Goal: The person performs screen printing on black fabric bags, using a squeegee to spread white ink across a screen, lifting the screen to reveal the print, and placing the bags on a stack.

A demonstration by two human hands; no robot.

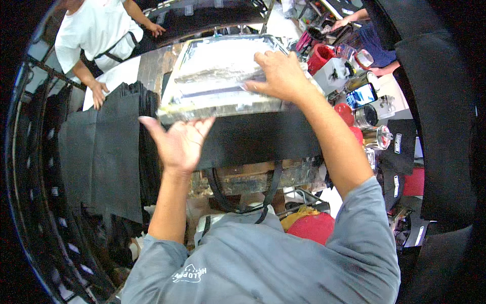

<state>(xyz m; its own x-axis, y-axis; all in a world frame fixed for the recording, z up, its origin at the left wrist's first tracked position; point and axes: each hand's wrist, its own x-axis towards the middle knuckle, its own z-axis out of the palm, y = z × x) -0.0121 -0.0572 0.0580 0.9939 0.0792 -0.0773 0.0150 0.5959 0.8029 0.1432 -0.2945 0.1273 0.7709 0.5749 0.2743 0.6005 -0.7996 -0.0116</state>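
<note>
Over on the left we have a co-worker (94, 31) in a white shirt, one hand down near a stack of black sheets (114, 147). Now we come to our left hand (183, 146): palm turned up, thumb well out to the side, grip spread, fingertips right at the near edge of the frame (217, 68)! And there it is, that frame, whitish and shiny, over the desk (238, 179) and between our two hands, with a black sheet (258, 141) showing just below its near edge. Whether it touches that sheet, we can't tell. On we go to our right hand (282, 76), reaching over the frame's right side, grip spread, thumb and fingers wide apart; how firmly it presses, we cannot make out. Further right we spot a red tub (320, 57), another person's hand (340, 24) beyond it, a phone (361, 96) with its screen lit, and a metal can (373, 137).
</note>
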